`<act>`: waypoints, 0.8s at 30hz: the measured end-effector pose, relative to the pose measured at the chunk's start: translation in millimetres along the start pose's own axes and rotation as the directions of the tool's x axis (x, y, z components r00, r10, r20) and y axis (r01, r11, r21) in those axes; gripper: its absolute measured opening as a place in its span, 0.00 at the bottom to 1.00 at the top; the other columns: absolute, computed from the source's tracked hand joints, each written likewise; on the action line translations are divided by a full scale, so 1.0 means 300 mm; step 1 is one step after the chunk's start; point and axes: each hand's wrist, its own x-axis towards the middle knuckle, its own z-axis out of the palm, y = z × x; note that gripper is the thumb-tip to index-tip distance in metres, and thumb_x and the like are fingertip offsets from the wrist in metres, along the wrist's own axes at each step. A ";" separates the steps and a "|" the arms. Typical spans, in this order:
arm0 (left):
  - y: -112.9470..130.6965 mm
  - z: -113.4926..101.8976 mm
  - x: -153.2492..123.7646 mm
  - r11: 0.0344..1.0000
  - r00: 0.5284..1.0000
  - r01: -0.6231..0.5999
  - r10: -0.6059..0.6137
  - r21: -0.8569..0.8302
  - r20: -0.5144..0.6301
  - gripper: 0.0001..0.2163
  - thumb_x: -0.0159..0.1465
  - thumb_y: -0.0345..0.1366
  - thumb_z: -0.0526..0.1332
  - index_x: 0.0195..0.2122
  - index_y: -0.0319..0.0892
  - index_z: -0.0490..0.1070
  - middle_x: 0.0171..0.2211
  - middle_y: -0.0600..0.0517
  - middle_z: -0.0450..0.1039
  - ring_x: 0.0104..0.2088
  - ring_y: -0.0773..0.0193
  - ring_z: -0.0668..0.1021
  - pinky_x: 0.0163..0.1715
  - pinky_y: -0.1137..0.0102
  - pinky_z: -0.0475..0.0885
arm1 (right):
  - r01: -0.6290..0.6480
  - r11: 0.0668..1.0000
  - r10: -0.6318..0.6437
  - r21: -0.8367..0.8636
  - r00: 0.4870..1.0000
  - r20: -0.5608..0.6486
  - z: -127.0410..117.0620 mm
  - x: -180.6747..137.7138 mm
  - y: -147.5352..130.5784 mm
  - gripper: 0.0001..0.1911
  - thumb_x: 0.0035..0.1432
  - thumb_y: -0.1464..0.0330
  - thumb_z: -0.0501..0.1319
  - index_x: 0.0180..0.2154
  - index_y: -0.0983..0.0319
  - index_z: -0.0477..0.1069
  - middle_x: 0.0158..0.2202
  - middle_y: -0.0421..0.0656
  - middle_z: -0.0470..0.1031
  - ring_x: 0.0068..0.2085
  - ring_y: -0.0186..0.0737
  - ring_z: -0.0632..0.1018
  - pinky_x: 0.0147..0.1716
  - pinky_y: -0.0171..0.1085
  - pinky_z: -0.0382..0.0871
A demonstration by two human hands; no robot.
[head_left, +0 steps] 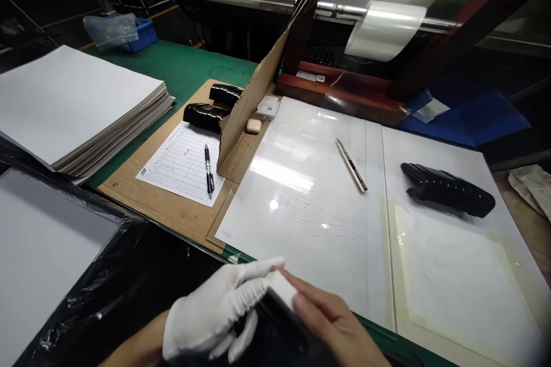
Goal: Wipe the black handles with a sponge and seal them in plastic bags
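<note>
My left hand [217, 312], in a white glove, and my bare right hand [331, 324] meet at the bottom edge of the picture. Both pinch a small white piece [282, 287] over a dark flat part [275, 327] held low near my body. The fingertips touch at the white piece; what exactly it is I cannot make out. In front of them lies a glossy white work sheet [310, 195]. A slim cutting knife [352, 165] lies on that sheet, well beyond my hands.
A black ribbed plastic part [447, 189] lies at the right. A stack of white boards [73, 109] sits at the left, with a form and pen [209, 169], black parts [206, 114] and a cardboard divider [249, 103] behind. A film roll [385, 28] hangs at the back.
</note>
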 end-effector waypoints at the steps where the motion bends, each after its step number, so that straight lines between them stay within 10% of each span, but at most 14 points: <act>1: 0.003 0.000 -0.004 1.000 0.999 -0.012 0.012 -0.005 -0.045 0.38 0.68 0.59 0.54 0.70 0.36 0.56 0.10 0.60 0.62 0.07 0.73 0.54 0.07 0.81 0.48 | -0.020 0.999 0.020 0.027 1.000 0.018 0.003 0.004 -0.004 0.17 0.67 0.55 0.61 0.53 0.52 0.77 0.49 0.45 0.82 0.48 0.51 0.83 0.43 0.46 0.82; 4: 0.004 0.023 -0.001 0.994 0.969 -0.099 0.088 -0.037 -0.231 0.36 0.69 0.60 0.52 0.67 0.35 0.63 0.09 0.62 0.57 0.09 0.73 0.53 0.09 0.81 0.46 | -0.096 0.994 0.092 0.053 0.993 0.072 0.008 0.010 -0.002 0.18 0.68 0.55 0.60 0.56 0.51 0.75 0.53 0.46 0.79 0.53 0.51 0.81 0.47 0.49 0.80; 15: -0.007 0.063 0.019 0.980 0.950 -0.146 0.100 -0.137 -0.297 0.32 0.62 0.57 0.63 0.59 0.37 0.73 0.09 0.61 0.57 0.09 0.73 0.56 0.11 0.79 0.48 | -0.053 0.999 0.053 -0.011 0.998 0.043 -0.008 0.008 0.000 0.18 0.68 0.56 0.61 0.55 0.52 0.76 0.51 0.45 0.80 0.51 0.50 0.82 0.45 0.46 0.81; 21: -0.022 0.135 0.067 0.865 0.794 -0.351 0.072 -0.359 -0.604 0.28 0.67 0.59 0.56 0.55 0.40 0.70 0.12 0.64 0.53 0.10 0.74 0.51 0.09 0.79 0.50 | 0.033 0.992 -0.081 -0.125 0.913 -0.399 0.168 0.009 0.052 0.22 0.70 0.62 0.59 0.64 0.49 0.65 0.66 0.44 0.64 0.65 0.51 0.69 0.58 0.53 0.73; 24: -0.035 0.140 0.071 0.843 0.834 -0.326 0.045 -0.427 -0.549 0.23 0.63 0.58 0.61 0.41 0.40 0.73 0.14 0.61 0.60 0.11 0.74 0.58 0.10 0.80 0.57 | 0.122 0.945 -0.239 -0.305 0.891 -0.385 0.197 0.016 0.060 0.25 0.70 0.68 0.59 0.65 0.48 0.63 0.70 0.45 0.58 0.69 0.52 0.63 0.61 0.57 0.69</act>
